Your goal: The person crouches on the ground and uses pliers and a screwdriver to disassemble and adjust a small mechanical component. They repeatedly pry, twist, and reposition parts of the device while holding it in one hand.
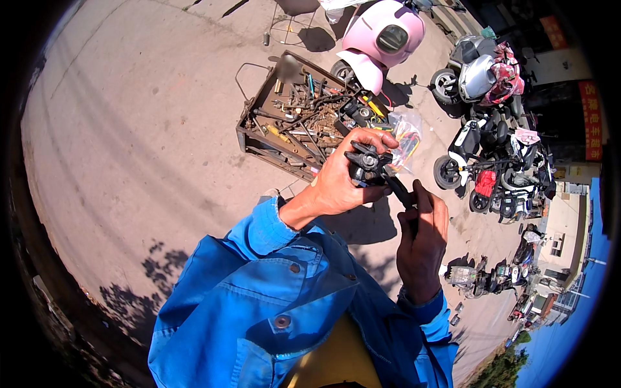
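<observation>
My left hand (pixel 339 181) is raised in front of my chest, its fingers curled round a compact black part (pixel 367 160) with a round silvery middle; it looks like a brake caliper. My right hand (pixel 424 242) is just to the right and a little lower. Its thumb and fingers pinch a dark, narrow, flat piece (pixel 402 193), whose upper end meets the lower right side of the black part. Whether the two pieces are joined cannot be made out. Both hands are smudged with dark grime.
Beyond my hands, a rusty metal tool box (pixel 275 158) on the concrete holds several tools and loose hardware. A clear plastic bag (pixel 406 132) with coloured contents lies at its right. A pink scooter (pixel 388 39) stands behind; a silver scooter (pixel 479 76) and a white scooter (pixel 460 145) are parked right.
</observation>
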A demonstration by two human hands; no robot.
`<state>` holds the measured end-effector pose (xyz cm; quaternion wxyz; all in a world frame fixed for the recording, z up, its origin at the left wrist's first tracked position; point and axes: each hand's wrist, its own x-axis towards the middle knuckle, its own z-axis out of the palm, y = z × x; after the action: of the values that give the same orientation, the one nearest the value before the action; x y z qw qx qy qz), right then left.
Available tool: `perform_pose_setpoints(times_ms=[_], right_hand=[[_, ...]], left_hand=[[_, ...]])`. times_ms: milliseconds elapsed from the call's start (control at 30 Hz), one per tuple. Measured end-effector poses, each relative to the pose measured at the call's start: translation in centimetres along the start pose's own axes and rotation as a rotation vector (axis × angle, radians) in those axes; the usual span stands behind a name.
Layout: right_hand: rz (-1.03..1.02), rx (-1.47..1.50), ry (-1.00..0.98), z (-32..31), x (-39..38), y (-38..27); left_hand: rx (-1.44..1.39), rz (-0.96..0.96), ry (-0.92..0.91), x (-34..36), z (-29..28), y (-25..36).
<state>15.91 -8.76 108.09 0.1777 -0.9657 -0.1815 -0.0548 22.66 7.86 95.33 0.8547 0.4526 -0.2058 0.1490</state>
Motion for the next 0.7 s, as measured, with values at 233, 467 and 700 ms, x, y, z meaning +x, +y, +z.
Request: perform_pose_setpoints(times_ms=[233, 467, 700], right_hand=[[-0.031, -0.026, -0.010, 0.1, 0.2, -0.4], [-0.046, -0.026, -0.011, 0.5, 0.5, -0.5], [-0.049, -0.042, -0.021, 0.8, 0.8, -0.7]], left_hand=[[-0.089, 0.019, 0.005, -0.2, 0.0, 0.1], [-0.062, -0.051, 0.102, -0.7, 0.0, -0.1], [-0.106, -0.182, 0.144, -1.2, -0.5, -0.4]])
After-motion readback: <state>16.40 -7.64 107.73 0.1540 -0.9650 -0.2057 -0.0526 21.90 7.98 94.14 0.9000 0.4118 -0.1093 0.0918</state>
